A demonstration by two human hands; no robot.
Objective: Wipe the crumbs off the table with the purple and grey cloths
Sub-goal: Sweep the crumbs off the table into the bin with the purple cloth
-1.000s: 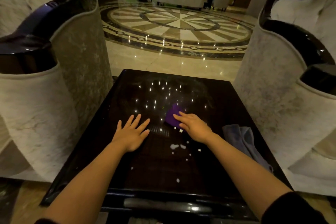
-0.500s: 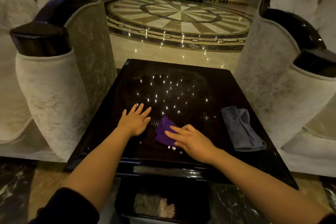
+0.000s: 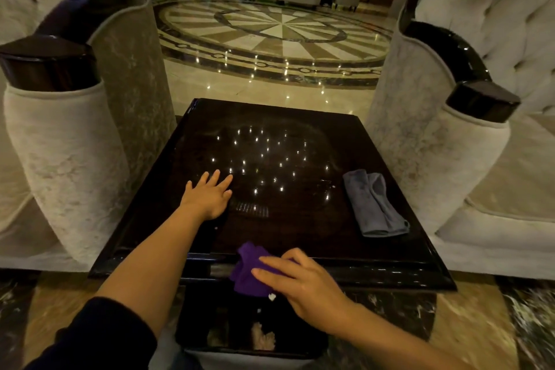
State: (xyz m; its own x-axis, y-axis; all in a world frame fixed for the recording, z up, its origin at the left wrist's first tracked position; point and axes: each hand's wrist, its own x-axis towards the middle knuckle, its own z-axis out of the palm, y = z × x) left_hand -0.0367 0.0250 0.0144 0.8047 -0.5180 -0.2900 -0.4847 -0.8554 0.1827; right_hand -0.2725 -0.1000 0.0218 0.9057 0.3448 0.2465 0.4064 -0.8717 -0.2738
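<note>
**A:** Head view first: where is your purple cloth (image 3: 250, 270)?

**B:** At the near edge of the dark table (image 3: 300, 234), hanging partly over the rim. Your right hand (image 3: 303, 282) lies on top of it, fingers (image 3: 270, 275) stretched flat and pressing down rather than curled round it.

**A:** And the crumbs?

**B:** One white crumb (image 3: 272, 297) shows just below the cloth, past the table's edge, above a dark bin (image 3: 192, 327) on the floor. Pale scraps lie inside the bin.

**A:** What is your other hand doing?

**B:** Your left hand (image 3: 208, 197) rests palm down on the tabletop, fingers spread and holding nothing, well apart from the purple cloth.

**A:** The grey cloth (image 3: 372, 204)?

**B:** Folded on the right side of the table, untouched, near the right edge.

**A:** Around the table?

**B:** A pale upholstered armchair (image 3: 69, 144) stands on each side.
</note>
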